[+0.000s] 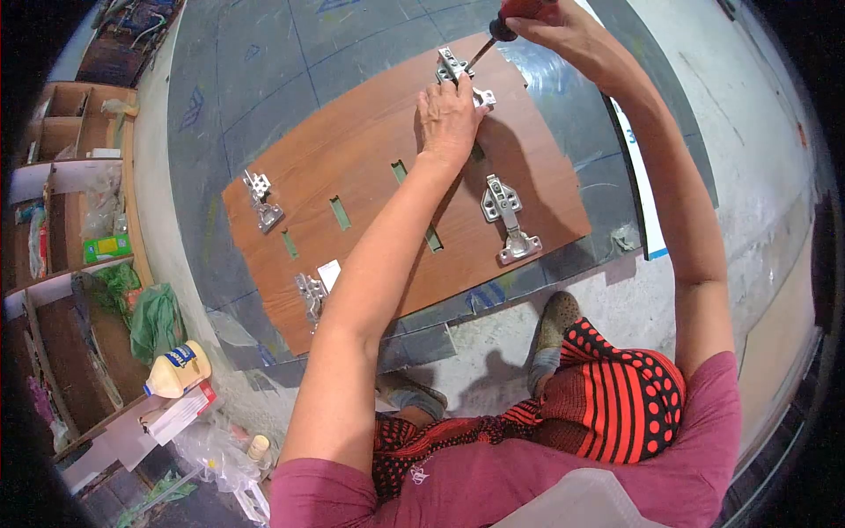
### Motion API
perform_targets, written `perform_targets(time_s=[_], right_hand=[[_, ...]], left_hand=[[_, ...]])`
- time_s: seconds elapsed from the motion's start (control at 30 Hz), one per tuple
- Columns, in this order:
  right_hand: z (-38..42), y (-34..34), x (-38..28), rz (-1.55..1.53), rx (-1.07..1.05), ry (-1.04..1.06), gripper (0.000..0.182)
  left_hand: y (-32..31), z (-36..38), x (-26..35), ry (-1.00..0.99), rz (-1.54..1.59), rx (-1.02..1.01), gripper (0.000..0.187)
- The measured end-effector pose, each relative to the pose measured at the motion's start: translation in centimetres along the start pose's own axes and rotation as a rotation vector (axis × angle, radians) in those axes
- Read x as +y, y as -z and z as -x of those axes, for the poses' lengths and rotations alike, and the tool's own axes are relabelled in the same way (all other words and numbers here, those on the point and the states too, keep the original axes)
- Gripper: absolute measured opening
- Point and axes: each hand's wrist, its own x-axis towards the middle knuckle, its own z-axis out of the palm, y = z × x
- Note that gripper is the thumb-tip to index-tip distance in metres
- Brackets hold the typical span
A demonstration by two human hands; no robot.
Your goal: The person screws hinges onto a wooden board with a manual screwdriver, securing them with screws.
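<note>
A brown wooden board (370,141) with narrow green-lined slots lies on a dark sheet. At its far edge sits a metal hinge (451,63); my left hand (447,119) presses on the hinge's near part, fingers bent around it. Raised at the upper right, my right hand (563,33) grips a red and black screwdriver (503,31), whose shaft points down to the hinge. A second hinge (502,211) is on the board's right part. Two more, a left hinge (261,201) and a lower-left hinge (312,295), lie at the left edge, the latter partly behind my left forearm.
Wooden shelving (66,220) with bags and small items stands at the left. Near it are a glue bottle (179,370), a green plastic bag (157,324) and clear plastic (220,458). A white strip (647,202) runs along the right. My feet are below the board.
</note>
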Motion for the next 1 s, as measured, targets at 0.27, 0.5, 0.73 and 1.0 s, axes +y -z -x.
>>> perform_targets(time_s=[0.27,0.5,0.73,1.0], right_hand=[[0.1,-0.4,-1.3,0.094,-0.009,-0.133,0.034],[1.9,-0.1,-2.1,0.041,-0.053,-0.219,0.044],[2.2,-0.5,-1.8,-0.410,0.022,-0.047,0.047],[1.8,-0.4,-1.4,-0.118,0.056,-0.066,0.043]], left_hand=[[-0.2,0.0,-0.1,-0.004,-0.017,0.048,0.054],[0.4,0.2,0.0,-0.034,0.002,0.033,0.053],[0.3,0.3,-0.1,-0.048,0.005,0.060,0.052],[0.2,0.1,0.0,-0.038,0.007,0.064,0.053]])
